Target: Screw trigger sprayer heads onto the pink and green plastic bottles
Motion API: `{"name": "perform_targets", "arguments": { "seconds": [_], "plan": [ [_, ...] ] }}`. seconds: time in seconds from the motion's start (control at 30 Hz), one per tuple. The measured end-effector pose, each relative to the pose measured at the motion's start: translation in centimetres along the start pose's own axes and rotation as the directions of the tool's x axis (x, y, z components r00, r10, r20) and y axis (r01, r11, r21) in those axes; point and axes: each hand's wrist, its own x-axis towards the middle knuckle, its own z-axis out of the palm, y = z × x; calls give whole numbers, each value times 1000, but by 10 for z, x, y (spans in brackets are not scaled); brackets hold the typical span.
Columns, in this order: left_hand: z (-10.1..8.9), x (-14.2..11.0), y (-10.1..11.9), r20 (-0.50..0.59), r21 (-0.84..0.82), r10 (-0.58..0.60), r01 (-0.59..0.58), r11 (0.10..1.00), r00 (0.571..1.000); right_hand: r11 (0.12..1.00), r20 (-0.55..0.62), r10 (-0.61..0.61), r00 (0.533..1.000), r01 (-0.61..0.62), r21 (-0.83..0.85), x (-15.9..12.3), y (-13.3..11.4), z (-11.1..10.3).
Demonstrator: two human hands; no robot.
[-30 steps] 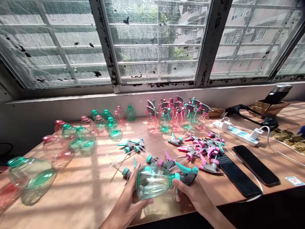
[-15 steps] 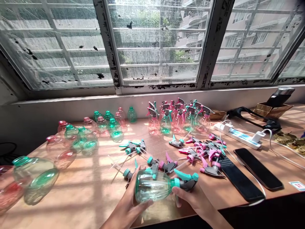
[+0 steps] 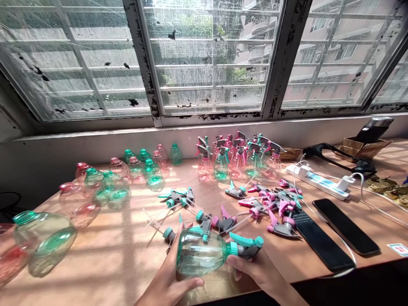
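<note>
One green bottle (image 3: 201,251), held sideways: left hand (image 3: 172,278) cupping, right hand (image 3: 256,267) gripping.

Two hands (image 3: 170,278), with one green spray bottle (image 3: 199,255) in them. At left on the desk (image 3: 102,263), fourteen bottles without spray heads: seven green bottles (image 3: 153,173) and seven pink bottles (image 3: 79,210), one pink cut off at the left edge. At the far side, capped bottles (image 3: 220,168): five in front, three pink and two green; those behind overlap too much to count. In the middle, five loose teal spray heads (image 3: 235,193) and one pink spray head (image 3: 227,224). To their right, one tangled pile (image 3: 280,199), uncountable. Farther right, two phones (image 3: 346,227) and one power strip (image 3: 320,182).
</note>
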Motion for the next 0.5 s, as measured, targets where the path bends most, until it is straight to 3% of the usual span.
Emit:
{"name": "perform_targets", "arguments": {
  "seconds": [0.23, 0.4, 0.5],
  "plan": [
    [2, 3, -3, -47, 112, 75, -70, 991, 996, 1000, -14, 3, 1000, -3, -10, -1, -6, -1],
    [0, 2, -3, -27, 47, -21, 22, 999, 999, 996, 71, 25, 997, -18, -86, -2, -18, 0],
    [0, 0, 0, -17, 45, -18, 18, 999, 1000, 998, 27, 13, 1000, -11, -68, -1, -12, 0]
  ]
}}
